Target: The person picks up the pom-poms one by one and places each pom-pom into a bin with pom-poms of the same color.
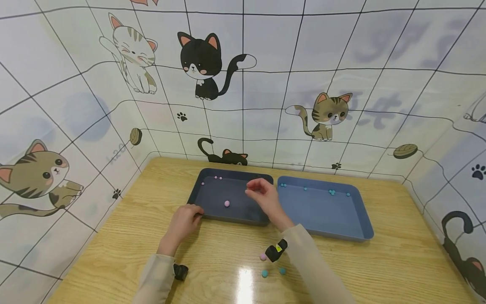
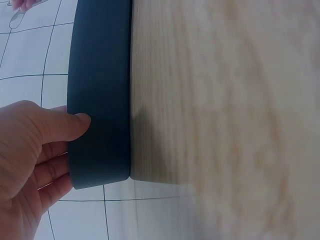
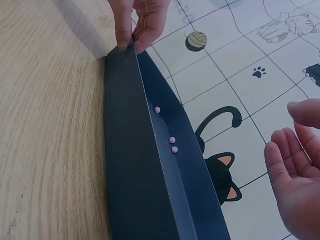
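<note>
My left hand (image 1: 184, 223) grips the near left corner of the dark tray (image 1: 243, 220), thumb on the outer wall and fingers behind the rim in the left wrist view. Above the right part of this tray is my right hand (image 1: 265, 200), its thumb and fingers apart with nothing between them in the right wrist view. Three small pink balls (image 3: 172, 140) lie along the tray's far side. Another pink ball (image 1: 227, 204), looking larger, shows over the middle of the tray.
Beside the dark tray stands a blue tray (image 1: 322, 215) with several small teal balls (image 1: 332, 192) near its back wall. On the wooden table in front are a pink ball (image 1: 263, 256) and two teal balls (image 1: 264, 273). A cat-print curtain (image 1: 265, 105) hangs behind.
</note>
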`<state>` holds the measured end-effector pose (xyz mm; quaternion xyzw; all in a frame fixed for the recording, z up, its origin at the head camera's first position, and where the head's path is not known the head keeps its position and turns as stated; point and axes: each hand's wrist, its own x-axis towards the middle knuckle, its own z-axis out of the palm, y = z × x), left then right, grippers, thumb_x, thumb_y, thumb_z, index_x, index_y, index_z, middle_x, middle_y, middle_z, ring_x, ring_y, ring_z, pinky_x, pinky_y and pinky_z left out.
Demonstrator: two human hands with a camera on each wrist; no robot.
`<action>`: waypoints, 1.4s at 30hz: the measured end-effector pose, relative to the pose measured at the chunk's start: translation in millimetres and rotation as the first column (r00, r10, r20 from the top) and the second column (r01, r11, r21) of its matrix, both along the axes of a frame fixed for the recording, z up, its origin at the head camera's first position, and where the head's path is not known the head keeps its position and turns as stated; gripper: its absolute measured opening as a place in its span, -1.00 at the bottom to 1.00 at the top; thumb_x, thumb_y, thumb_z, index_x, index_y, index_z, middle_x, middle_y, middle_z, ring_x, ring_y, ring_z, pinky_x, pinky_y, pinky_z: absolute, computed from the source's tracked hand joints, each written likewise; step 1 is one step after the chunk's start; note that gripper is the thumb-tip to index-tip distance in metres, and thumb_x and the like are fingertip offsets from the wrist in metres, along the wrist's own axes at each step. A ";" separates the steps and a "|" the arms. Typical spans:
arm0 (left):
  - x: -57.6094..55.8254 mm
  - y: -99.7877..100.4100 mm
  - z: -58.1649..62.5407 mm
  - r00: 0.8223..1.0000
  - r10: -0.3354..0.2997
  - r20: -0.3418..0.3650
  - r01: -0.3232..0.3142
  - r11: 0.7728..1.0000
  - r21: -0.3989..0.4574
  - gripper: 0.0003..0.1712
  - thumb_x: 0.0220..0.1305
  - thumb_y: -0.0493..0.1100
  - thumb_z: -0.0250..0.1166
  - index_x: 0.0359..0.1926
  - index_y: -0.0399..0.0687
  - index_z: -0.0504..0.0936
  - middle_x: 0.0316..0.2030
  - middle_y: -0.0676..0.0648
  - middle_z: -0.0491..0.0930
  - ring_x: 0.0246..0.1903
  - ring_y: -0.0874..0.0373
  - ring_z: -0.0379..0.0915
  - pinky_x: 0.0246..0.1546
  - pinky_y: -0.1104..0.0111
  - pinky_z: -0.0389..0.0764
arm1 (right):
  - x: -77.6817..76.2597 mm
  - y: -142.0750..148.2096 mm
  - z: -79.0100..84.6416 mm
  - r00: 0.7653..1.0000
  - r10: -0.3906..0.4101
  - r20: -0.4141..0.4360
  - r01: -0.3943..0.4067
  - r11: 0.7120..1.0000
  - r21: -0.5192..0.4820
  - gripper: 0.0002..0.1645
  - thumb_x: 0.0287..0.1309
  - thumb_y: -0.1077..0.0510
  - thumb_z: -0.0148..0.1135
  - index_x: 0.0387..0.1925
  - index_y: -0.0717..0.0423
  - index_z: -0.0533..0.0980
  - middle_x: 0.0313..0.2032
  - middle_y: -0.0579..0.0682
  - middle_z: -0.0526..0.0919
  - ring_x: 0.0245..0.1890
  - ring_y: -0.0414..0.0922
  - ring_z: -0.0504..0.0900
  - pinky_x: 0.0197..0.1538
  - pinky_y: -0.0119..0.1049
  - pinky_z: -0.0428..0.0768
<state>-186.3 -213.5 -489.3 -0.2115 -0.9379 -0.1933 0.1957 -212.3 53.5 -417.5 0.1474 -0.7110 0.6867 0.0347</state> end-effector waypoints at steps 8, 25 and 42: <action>-0.1 -0.4 0.6 1.000 -0.004 -0.004 0.004 1.000 -0.003 -0.84 -0.10 -0.45 0.41 -0.46 -0.16 0.68 -0.48 -0.05 0.63 -0.44 0.05 0.56 -0.33 0.18 0.57 | 2.6 11.5 -20.2 1.000 0.020 -0.016 -0.020 1.000 -0.003 -0.74 0.06 0.40 0.27 -0.18 0.43 0.49 -0.19 0.33 0.54 -0.26 -0.22 0.54 -0.15 -0.48 0.55; 0.2 -0.4 0.2 1.000 -0.010 0.008 0.010 1.000 0.016 -0.82 -0.10 -0.46 0.41 -0.47 -0.14 0.68 -0.49 -0.04 0.63 -0.44 0.07 0.56 -0.36 0.21 0.58 | 35.1 31.6 -26.9 0.988 0.145 -0.061 -0.144 0.989 0.031 -0.76 0.08 0.37 0.26 -0.20 0.44 0.48 -0.23 0.32 0.54 -0.25 -0.23 0.55 -0.19 -0.44 0.57; 1.0 -0.4 1.1 1.000 -0.016 -0.019 0.016 1.000 0.002 -0.84 -0.12 -0.46 0.43 -0.48 -0.18 0.67 -0.50 -0.07 0.63 -0.46 0.03 0.56 -0.36 0.19 0.58 | 65.3 45.2 -48.9 0.985 0.174 -0.007 -0.173 0.983 0.066 -0.79 0.07 0.40 0.26 -0.22 0.43 0.49 -0.24 0.36 0.54 -0.27 -0.27 0.57 -0.18 -0.42 0.59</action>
